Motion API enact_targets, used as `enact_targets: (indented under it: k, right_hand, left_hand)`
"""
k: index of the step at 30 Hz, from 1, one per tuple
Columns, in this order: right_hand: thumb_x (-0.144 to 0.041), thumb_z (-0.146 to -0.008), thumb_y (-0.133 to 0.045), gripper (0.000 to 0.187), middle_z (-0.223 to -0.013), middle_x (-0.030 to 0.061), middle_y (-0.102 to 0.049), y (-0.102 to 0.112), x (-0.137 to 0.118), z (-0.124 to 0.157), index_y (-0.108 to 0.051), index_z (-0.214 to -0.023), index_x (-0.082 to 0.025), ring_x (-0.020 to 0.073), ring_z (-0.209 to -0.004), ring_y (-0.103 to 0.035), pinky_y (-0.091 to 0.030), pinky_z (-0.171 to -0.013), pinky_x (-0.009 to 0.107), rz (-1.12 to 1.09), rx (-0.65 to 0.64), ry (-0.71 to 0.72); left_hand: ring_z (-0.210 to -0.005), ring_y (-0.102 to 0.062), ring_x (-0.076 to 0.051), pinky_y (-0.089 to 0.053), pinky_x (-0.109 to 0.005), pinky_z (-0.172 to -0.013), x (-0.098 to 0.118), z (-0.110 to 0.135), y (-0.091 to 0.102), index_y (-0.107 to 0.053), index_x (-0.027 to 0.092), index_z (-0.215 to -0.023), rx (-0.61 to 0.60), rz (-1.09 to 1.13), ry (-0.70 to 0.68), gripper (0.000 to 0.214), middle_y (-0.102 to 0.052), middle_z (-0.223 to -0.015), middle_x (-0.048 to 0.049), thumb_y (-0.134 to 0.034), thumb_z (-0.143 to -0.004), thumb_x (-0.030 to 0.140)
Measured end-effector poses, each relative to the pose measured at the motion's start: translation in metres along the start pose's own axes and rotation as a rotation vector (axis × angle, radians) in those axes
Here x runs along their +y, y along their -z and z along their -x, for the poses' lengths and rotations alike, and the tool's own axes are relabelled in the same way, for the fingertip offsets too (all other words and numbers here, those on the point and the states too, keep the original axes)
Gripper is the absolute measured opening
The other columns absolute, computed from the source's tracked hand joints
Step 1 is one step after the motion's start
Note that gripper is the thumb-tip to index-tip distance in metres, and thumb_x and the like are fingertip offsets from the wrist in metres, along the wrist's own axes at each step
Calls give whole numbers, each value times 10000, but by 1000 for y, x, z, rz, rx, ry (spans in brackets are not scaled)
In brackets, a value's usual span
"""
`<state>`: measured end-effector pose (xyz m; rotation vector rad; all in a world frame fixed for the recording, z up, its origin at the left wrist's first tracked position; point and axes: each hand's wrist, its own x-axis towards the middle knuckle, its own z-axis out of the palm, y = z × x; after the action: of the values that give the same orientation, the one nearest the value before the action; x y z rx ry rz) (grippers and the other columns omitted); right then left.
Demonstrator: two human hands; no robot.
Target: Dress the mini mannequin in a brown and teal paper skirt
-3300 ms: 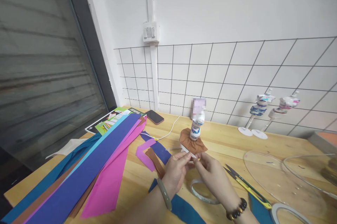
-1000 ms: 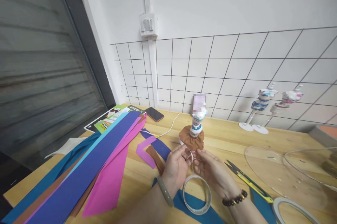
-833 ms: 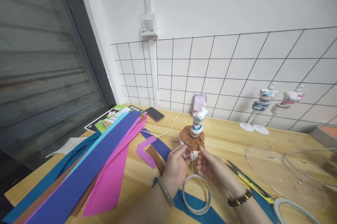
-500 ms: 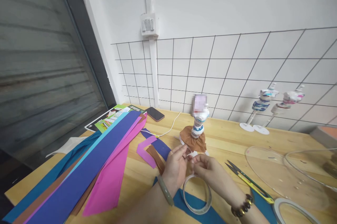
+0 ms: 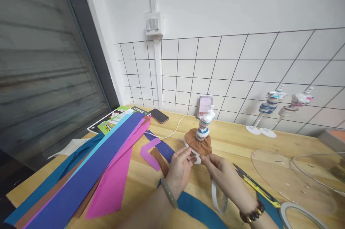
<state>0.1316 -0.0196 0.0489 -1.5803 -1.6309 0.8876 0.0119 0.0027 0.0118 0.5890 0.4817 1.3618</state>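
A small dress-form figure stands on the table, its torso (image 5: 203, 132) wrapped in white and blue, with a gathered brown skirt (image 5: 194, 139). My left hand (image 5: 179, 168) is closed, thumb and fingers pinching a white tape strip (image 5: 194, 152) at the skirt's near left edge. My right hand (image 5: 223, 173) is closed too, pinching the tape by the skirt's near right edge. Below it hangs the tape roll (image 5: 215, 196), seen edge-on and partly hidden by that hand. The figure's base is mostly covered.
Coloured paper strips (image 5: 88, 164) spread across the left, near a phone (image 5: 159, 116). Yellow-handled thread snips (image 5: 258, 187) lie right of my hand, with another tape roll (image 5: 285, 211) and a clear disc (image 5: 285, 178). Two similar figures (image 5: 266, 107) stand behind.
My right hand has moved slightly right and away from my left, stretching the tape along the skirt's edge. The tape roll has swung right and turned from face-on to nearly edge-on.
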Motion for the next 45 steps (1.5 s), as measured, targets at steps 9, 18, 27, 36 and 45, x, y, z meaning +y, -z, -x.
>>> enact_targets:
  k: [9,18,27,36,45]
  right_hand:
    - [-502,-760,-433,351,-460,-25,-458,-3,11,-4,-504,-566,-219,137,-443,-414,-277,-454,233,193,116,43]
    - [-507,-780,-391,360,-480,-14,-478,-6,12,-5,-469,-574,-222,144,-456,-430,-294,-465,234,241,120,47]
    - [-480,-796,-355,356,-498,-14,-521,-7,11,-3,-482,-593,-218,147,-477,-477,-327,-478,221,278,121,60]
    - [-471,-803,-347,352,-513,-3,-556,-6,13,-4,-503,-616,-217,156,-488,-504,-340,-490,226,309,107,67]
    - [-464,-802,-348,345,-494,-13,-531,-7,12,-5,-475,-597,-216,144,-470,-484,-331,-472,218,312,108,62]
  left_hand:
    - [-751,-534,-136,-379,-259,-707,-1,2,-1,-636,124,-765,-13,-5,2,153,-593,-757,-56,-580,-738,265]
    - [-755,-548,-154,-390,-282,-723,-4,2,0,-614,129,-728,10,13,24,158,-599,-740,-60,-603,-713,286]
    - [-772,-526,-131,-374,-254,-729,-10,3,2,-589,129,-831,-50,-33,22,131,-574,-807,-57,-601,-713,183]
    - [-790,-535,-137,-382,-276,-752,-6,3,-1,-568,149,-930,-59,-53,4,216,-581,-816,-51,-593,-716,138]
    - [-808,-561,-155,-389,-304,-791,-7,3,5,-585,126,-744,-36,100,111,61,-617,-807,-74,-571,-736,185]
